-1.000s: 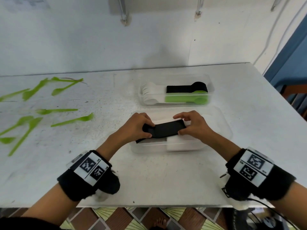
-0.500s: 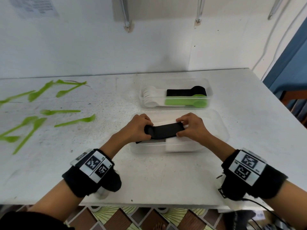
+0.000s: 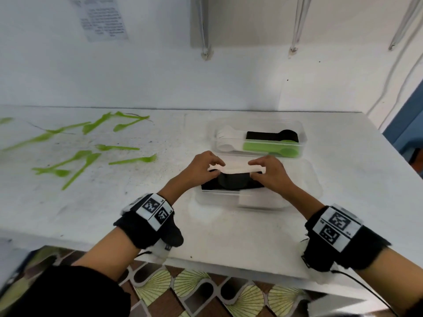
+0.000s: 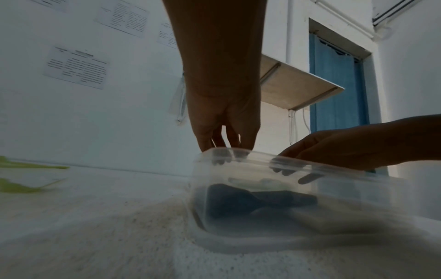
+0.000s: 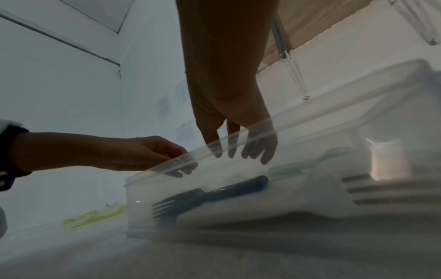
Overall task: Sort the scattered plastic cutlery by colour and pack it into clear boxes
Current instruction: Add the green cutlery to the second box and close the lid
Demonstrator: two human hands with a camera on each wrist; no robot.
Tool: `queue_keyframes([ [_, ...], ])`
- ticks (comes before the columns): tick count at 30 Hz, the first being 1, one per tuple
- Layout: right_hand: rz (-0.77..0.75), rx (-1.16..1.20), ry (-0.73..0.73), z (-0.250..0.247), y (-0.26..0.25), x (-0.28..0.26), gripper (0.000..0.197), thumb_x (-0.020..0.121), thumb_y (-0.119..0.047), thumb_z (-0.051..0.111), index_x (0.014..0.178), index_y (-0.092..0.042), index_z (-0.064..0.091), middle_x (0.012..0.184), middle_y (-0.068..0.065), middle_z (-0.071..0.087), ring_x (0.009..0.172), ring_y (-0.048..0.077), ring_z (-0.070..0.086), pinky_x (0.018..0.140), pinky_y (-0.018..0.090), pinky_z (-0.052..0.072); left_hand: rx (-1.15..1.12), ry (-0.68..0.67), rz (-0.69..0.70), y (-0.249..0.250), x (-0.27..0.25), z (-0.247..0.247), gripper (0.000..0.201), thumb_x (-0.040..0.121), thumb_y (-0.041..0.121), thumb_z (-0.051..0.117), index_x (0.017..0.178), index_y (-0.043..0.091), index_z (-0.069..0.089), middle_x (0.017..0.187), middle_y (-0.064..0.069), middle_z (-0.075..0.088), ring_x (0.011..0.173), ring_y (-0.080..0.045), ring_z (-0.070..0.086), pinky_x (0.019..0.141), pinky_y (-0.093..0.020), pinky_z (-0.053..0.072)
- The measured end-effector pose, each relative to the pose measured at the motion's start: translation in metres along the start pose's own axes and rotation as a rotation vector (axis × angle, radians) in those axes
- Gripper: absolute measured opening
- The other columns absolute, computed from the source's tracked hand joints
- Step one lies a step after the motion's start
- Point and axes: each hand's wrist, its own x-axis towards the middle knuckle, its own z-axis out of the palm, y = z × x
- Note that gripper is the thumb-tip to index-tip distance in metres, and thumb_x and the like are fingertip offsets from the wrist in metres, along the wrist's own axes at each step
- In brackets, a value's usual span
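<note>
Both the left hand [image 3: 202, 167] and right hand [image 3: 270, 171] pinch white cutlery [image 3: 237, 168] over the near box [image 3: 315, 186]; a loose grip could scatter it.

Two bare forearms, each banded at the wrist by a thick black fabric cuff. The left cuff [image 3: 146, 221] and the right cuff [image 3: 343, 239] each carry a white plate printed with two square black-and-white coded markers. A thin black cable [image 3: 366, 291] trails from the right cuff toward the near edge. A dark sleeve [image 3: 68, 291] covers the left upper arm.
</note>
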Motion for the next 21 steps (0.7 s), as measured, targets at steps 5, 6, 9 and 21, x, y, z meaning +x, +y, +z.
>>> queue_keyframes([
  [5, -0.113, 0.152, 0.041, 0.002, -0.038, -0.003, 0.03, 0.084, -0.003, 0.06, 0.113, -0.009, 0.065, 0.116, 0.012, 0.06, 0.104, 0.023, 0.057, 0.091, 0.023, 0.037, -0.103, 0.217, -0.019, -0.002, -0.031, -0.017, 0.021, 0.084, -0.001, 0.061, 0.103, 0.005, 0.068, 0.106, -0.016, 0.061, 0.097, -0.022, 0.061, 0.085, -0.023, 0.048],
  [6, -0.139, 0.187, 0.035, 0.005, -0.047, -0.003, 0.03, 0.084, -0.002, 0.06, 0.113, -0.009, 0.065, 0.116, 0.011, 0.061, 0.101, 0.022, 0.058, 0.088, 0.021, 0.039, -0.106, 0.245, -0.03, -0.005, -0.038, -0.022, 0.021, 0.083, -0.001, 0.061, 0.103, 0.005, 0.068, 0.105, -0.015, 0.062, 0.094, -0.02, 0.062, 0.082, -0.018, 0.047],
  [9, -0.221, 0.239, 0.008, 0.02, -0.073, -0.002, 0.029, 0.084, -0.002, 0.059, 0.112, -0.01, 0.066, 0.113, 0.008, 0.064, 0.091, 0.015, 0.059, 0.072, 0.005, 0.039, -0.127, 0.303, -0.077, -0.016, -0.059, -0.04, 0.021, 0.083, -0.001, 0.061, 0.102, 0.006, 0.067, 0.104, -0.013, 0.064, 0.085, -0.013, 0.06, 0.075, -0.007, 0.042],
  [21, -0.397, 0.33, -0.084, 0.099, -0.175, 0.016, 0.028, 0.083, 0.0, 0.06, 0.107, -0.01, 0.068, 0.102, 0.007, 0.068, 0.085, 0.012, 0.06, 0.074, -0.002, 0.036, -0.18, 0.42, -0.149, -0.086, -0.118, -0.125, 0.02, 0.085, -0.001, 0.059, 0.101, 0.007, 0.066, 0.095, -0.005, 0.062, 0.077, -0.003, 0.059, 0.069, -0.005, 0.043],
])
